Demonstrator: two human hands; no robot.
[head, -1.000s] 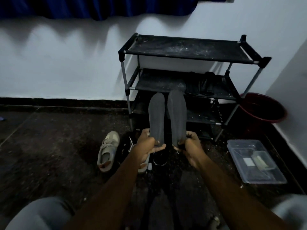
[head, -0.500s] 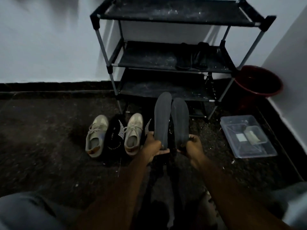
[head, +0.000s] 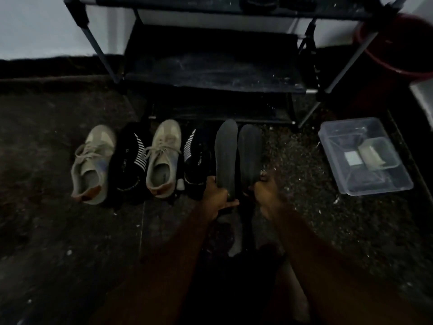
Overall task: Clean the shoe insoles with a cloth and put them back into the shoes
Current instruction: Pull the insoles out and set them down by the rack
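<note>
Just right of the frame's centre, two dark grey insoles are held up side by side, nearly touching, with their toes pointing up the picture toward the shoe rack (head: 210,73). The left hand (head: 219,195) grips the heel end of the left insole (head: 225,156), with its thumb curled across the lower edge. The right hand (head: 267,193) holds the heel of the right insole (head: 249,153). Its fingers seem wrapped round behind the insole, though dim light and blur make the exact hold hard to read. The left insole reaches slightly higher in the frame than its partner. To the left of the hands, four shoes stand in a row on the dark floor (head: 58,231), toes toward the rack (the colours alternate). From the left they are a beige sneaker (head: 93,163), a black striped shoe (head: 130,163), a second beige sneaker (head: 164,158) and a second black shoe (head: 198,160). This last shoe is just beside the left hand. At the right of the frame a clear plastic tub (head: 379,184) lies on the floor with a few small pale items inside. A red bucket (head: 398,55) stands in the upper right corner beside the rack's leg. A pale wall (head: 35,26) fills the upper left.
</note>
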